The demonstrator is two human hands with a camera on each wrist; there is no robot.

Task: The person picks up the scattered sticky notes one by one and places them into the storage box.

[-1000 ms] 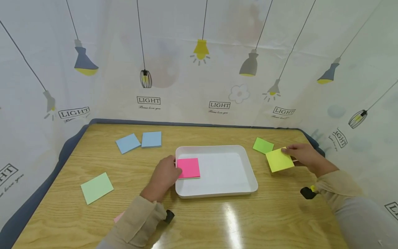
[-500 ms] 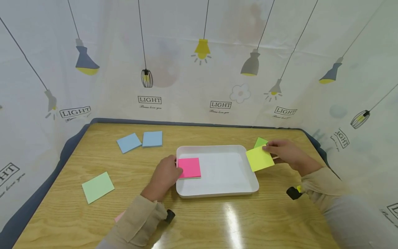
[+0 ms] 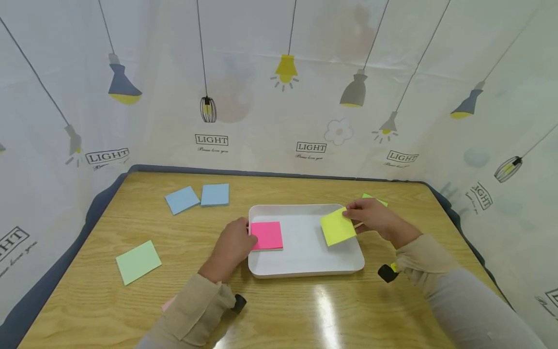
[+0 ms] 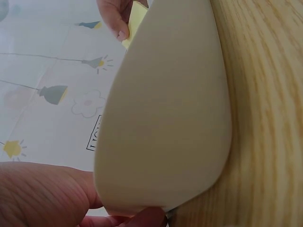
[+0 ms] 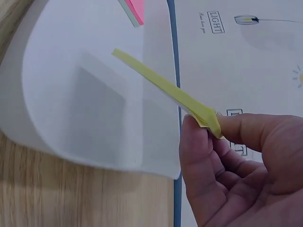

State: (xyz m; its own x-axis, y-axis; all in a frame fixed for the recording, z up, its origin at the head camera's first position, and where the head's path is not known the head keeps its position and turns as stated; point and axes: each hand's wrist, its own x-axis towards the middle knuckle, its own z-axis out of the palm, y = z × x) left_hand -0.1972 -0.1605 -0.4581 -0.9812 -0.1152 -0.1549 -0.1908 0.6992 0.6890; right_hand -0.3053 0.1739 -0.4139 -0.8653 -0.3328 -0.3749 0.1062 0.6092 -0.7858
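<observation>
- Nearest me there's a scrap of pale pink paper [image 3: 168, 303] poking out past my left sleeve [image 3: 197, 310]. It's mostly hidden, but it's on the table [image 3: 270, 317], so I'd count it as not done.
- A little farther, over on the left, the mint pad [image 3: 138, 262] lies flat on the wood, well apart from my hands. Also not done, I'd say.
- My left hand [image 3: 232, 245] has the left rim of the white tray [image 3: 301, 259] pinched, thumb over the edge and fingers outside.
- Done so far, going by the tray: the hot pink pad [image 3: 269, 236] lies in its left end, right by my left thumb. There's a pale green layer showing under it, maybe a second pad.
- The yellow pad [image 3: 337, 227] is about halfway there, I reckon: over the right part of the tray, tilted and clear of the floor, with a shadow under it.
- My right hand [image 3: 377, 220] is clamped on that yellow one, thumb and fingers at its far right corner, so the pad sticks out to the left of my fingertips.
- Farther back, the lime pad [image 3: 376, 198] peeks out behind my right hand. Not done.
- Far left, two blue pads [image 3: 215, 194] lie side by side. Same deal.
</observation>
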